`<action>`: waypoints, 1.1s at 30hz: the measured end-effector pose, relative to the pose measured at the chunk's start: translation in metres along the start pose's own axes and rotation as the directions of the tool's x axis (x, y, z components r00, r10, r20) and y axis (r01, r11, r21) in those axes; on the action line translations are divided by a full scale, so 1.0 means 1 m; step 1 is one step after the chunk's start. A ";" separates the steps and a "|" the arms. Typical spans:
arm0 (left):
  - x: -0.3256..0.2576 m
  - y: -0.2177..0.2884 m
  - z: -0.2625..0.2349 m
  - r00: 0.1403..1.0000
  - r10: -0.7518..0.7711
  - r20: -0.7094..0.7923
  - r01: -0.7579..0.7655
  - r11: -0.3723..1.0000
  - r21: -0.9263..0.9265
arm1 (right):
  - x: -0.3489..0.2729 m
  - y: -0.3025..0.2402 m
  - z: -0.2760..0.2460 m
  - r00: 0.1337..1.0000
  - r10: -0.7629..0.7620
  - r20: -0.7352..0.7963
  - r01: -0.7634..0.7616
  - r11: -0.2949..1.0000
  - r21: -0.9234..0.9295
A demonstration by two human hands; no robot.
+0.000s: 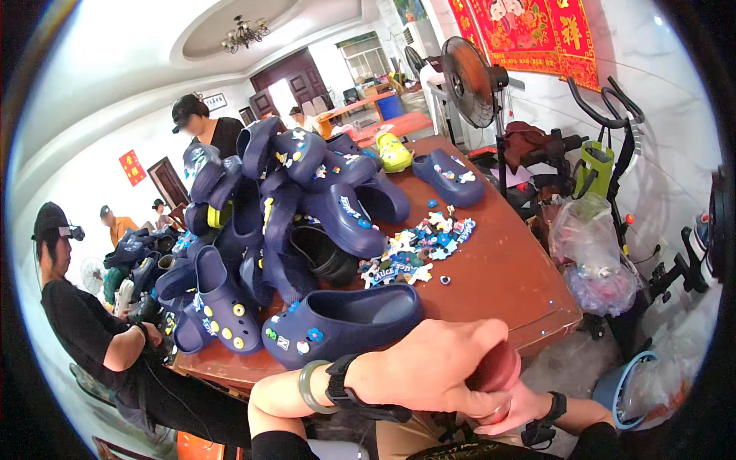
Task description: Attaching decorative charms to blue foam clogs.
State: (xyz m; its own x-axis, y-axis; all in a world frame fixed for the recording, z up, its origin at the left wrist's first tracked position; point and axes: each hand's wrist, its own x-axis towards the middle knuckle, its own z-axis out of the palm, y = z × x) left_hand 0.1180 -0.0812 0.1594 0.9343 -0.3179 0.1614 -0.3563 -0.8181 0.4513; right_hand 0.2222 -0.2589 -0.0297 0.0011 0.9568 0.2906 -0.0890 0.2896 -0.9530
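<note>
My left hand (pixel 429 366), with a pale green bangle and a black strap at the wrist, reaches across in front of the table's near edge. Its fingers curl and meet those of my right hand (pixel 525 406). Both hands look closed together; anything between the fingertips is hidden or too small to name. Just behind my left hand lies a navy clog (pixel 345 326) with small charms on its toe. Beyond it a heap of loose shoe charms (pixel 422 244), blue, white and yellow, is spread on the reddish-brown table (pixel 506 264).
A tall pile of navy clogs (pixel 280 184) covers the table's left side. A yellow-green clog (pixel 393 153) and a single navy clog (pixel 451 178) sit at the back. On the right stand a fan (pixel 471 83), plastic bags (pixel 590 261) and a blue bucket (pixel 622 391). A person (pixel 96 330) stands at left.
</note>
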 end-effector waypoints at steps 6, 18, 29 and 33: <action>-0.038 -0.041 0.032 0.928 -0.241 -0.285 0.035 0.817 -0.576 | -0.011 -0.019 -0.022 0.992 -0.046 -0.118 0.001 0.934 -0.357; -0.051 -0.098 0.096 0.769 -0.390 -0.507 0.259 0.914 -0.311 | 0.004 -0.095 -0.063 0.887 -0.429 -0.167 0.140 0.598 -0.789; -0.065 -0.087 0.100 0.661 -0.480 -0.577 0.352 0.877 -0.327 | 0.030 -0.124 -0.036 0.836 -0.536 0.119 0.395 0.436 -0.808; -0.064 -0.089 0.097 0.687 -0.450 -0.571 0.353 0.893 -0.280 | 0.043 -0.141 -0.023 0.802 -0.561 0.204 0.470 0.382 -0.796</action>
State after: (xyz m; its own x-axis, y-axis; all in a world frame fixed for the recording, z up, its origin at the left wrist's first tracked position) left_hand 0.0890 -0.0348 0.0238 0.8086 0.4235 0.4085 0.0146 -0.7086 0.7055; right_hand 0.2581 -0.2577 0.1152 -0.1526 0.6001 0.7852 0.7596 0.5795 -0.2952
